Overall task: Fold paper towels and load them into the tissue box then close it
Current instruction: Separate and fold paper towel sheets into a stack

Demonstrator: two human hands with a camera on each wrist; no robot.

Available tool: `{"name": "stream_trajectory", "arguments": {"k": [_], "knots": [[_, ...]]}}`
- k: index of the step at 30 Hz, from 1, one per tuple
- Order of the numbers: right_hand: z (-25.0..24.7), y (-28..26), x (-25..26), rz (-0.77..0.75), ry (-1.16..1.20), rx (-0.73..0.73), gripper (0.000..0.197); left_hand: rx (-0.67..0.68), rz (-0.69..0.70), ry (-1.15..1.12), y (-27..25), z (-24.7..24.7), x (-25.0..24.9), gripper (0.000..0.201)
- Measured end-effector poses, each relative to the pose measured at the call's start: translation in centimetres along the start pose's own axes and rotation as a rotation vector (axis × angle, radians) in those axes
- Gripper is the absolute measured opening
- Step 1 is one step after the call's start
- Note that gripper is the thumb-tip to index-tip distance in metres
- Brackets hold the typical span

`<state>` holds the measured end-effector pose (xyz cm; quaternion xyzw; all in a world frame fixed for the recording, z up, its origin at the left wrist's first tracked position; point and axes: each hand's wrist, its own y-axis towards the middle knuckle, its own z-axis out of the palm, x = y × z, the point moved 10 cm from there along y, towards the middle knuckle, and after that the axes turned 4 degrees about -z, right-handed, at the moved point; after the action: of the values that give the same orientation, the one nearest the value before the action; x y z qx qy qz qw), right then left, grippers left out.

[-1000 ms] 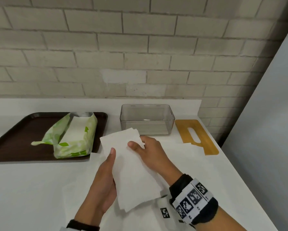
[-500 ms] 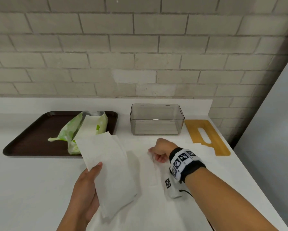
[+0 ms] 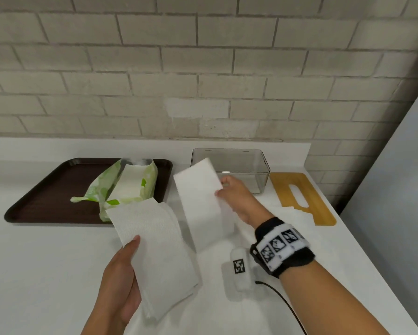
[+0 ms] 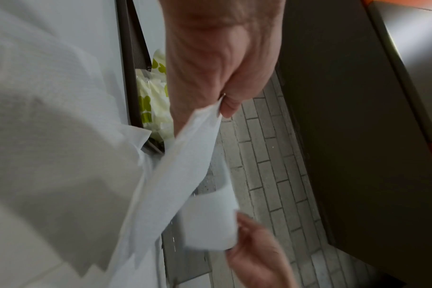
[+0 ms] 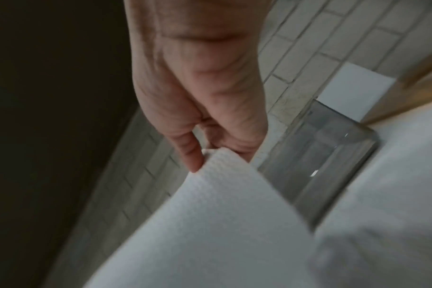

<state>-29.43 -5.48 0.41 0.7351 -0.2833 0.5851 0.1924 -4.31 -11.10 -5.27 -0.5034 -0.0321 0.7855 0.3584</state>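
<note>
My left hand (image 3: pixel 124 267) holds a stack of folded white paper towels (image 3: pixel 154 247) above the table, thumb on top; the same left hand (image 4: pixel 217 101) shows pinching the stack's edge (image 4: pixel 180 155). My right hand (image 3: pixel 229 192) pinches one folded paper towel (image 3: pixel 203 204) by its right edge and holds it up just in front of the clear tissue box (image 3: pixel 242 165). In the right wrist view the fingers (image 5: pixel 190 154) grip that towel (image 5: pixel 210 214) with the box (image 5: pixel 321 155) behind. The bamboo lid (image 3: pixel 302 197) with its slot lies flat to the right of the box.
A dark brown tray (image 3: pixel 48 194) at the left carries an opened green-and-white pack of paper towels (image 3: pixel 125 187). More loose white sheets (image 3: pixel 285 213) lie on the white table near the lid. A brick wall stands behind; the table edge runs along the right.
My right hand, which was low on the table, has lifted a single folded towel up towards the box. My left hand keeps the stack, shifted slightly.
</note>
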Motion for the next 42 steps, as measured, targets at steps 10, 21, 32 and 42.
{"name": "stream_trajectory", "arguments": {"k": [10,21,32,42], "knots": [[3.2,-7.6,3.3,-0.304,-0.209,-0.138,0.019,0.112,-0.161,-0.023,-0.3,5.1,3.5,0.044],[-2.8,-4.7,0.3,-0.136,-0.352,-0.232,0.016,0.101,-0.151,0.035,-0.7,5.0,5.0,0.027],[-0.4,-1.6,-8.5,0.208,-0.999,0.326,0.077,0.073,-0.097,0.02,-1.3,1.7,3.6,0.029],[-2.6,-4.1,-1.1,-0.02,0.153,0.153,0.019,0.013,-0.078,-0.043,-1.4,0.8,2.8,0.031]]}}
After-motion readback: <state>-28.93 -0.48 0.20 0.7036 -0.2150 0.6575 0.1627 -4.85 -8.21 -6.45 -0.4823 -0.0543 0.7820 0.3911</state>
